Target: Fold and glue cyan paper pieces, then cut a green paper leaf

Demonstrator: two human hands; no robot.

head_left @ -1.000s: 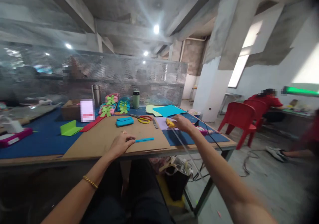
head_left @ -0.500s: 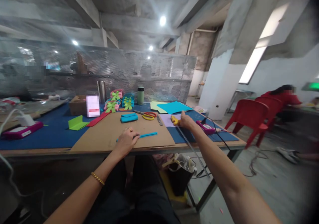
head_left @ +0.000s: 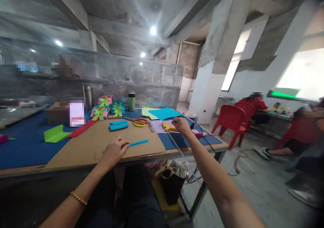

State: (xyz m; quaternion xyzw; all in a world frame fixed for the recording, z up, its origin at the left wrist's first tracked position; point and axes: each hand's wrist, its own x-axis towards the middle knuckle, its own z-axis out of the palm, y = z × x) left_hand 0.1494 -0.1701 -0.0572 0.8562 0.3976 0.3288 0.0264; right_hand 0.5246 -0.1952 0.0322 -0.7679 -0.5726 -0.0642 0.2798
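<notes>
Forearms [head_left: 224, 191] run up from the bottom edge, their near ends cut off, above dark-clad legs [head_left: 141, 194] that sink into shadow. A black bag [head_left: 173, 187] at lower centre bulges with crumpled stuff too jumbled to name. Left of centre, the left hand [head_left: 115, 150] lies over a blue strip [head_left: 138, 142] on cardboard [head_left: 88, 150], hiding its middle; the fingers are bent, but whether they pinch or merely press, I cannot tell. Right of centre, the right hand [head_left: 181, 125] is closed on the handle of a yellow glue gun [head_left: 167, 126], that handle mostly lost inside the fist. A purple device [head_left: 196, 133] behind the right wrist is partly covered. Farther up lie a folded blue piece [head_left: 118, 125] and scissors [head_left: 140, 122]; at left, pixels blot a pale upright object [head_left: 76, 114]. Behind the green tumbler [head_left: 131, 102], a hazy mesh partition [head_left: 157, 77] obscures whatever stands beyond. At right, red chairs [head_left: 231, 118] partly hide a person in red [head_left: 254, 103]; another person [head_left: 307, 153], blurred, is cut by the frame.
</notes>
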